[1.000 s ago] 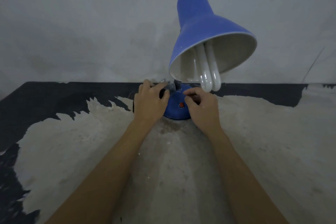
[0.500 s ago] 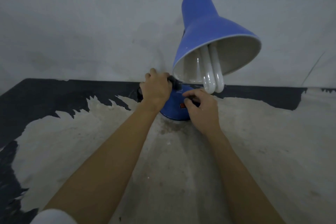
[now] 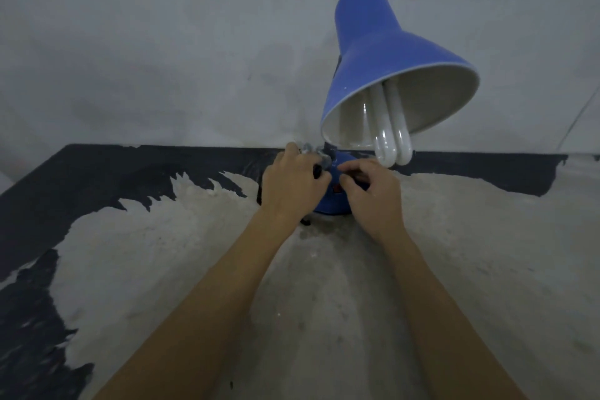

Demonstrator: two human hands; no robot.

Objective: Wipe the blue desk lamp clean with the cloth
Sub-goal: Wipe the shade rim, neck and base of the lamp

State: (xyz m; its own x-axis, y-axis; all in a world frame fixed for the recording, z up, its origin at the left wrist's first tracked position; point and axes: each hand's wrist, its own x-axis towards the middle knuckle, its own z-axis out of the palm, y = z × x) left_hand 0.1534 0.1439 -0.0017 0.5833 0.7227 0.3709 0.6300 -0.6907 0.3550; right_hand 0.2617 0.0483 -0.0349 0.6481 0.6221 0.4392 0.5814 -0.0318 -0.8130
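Since the frame half a second before, the left hand point(image 3: 292, 185) had slid back from the far side of the lamp's neck toward the near left of the base, and the white sleeve edge had gone from the bottom corner. At the far left, dark paint covered the tabletop point(image 3: 136, 250), giving way to a pale, worn patch where both forearms lay. That left hand was curled over the left flank of the blue desk lamp point(image 3: 383, 68), fingers bent round a small crumpled greyish thing (likely the cloth point(image 3: 308, 151), though too little showed to be sure). Just to its right sat the lamp's round blue base point(image 3: 331, 201) near the wall, with a small red switch point(image 3: 337, 188) on its front. The right hand point(image 3: 373, 195) rested on the base's right side, fingers curled and thumb pinching at it. Above and rightward the blue shade tilted toward the viewer, its white tube bulb point(image 3: 389, 140) hanging out
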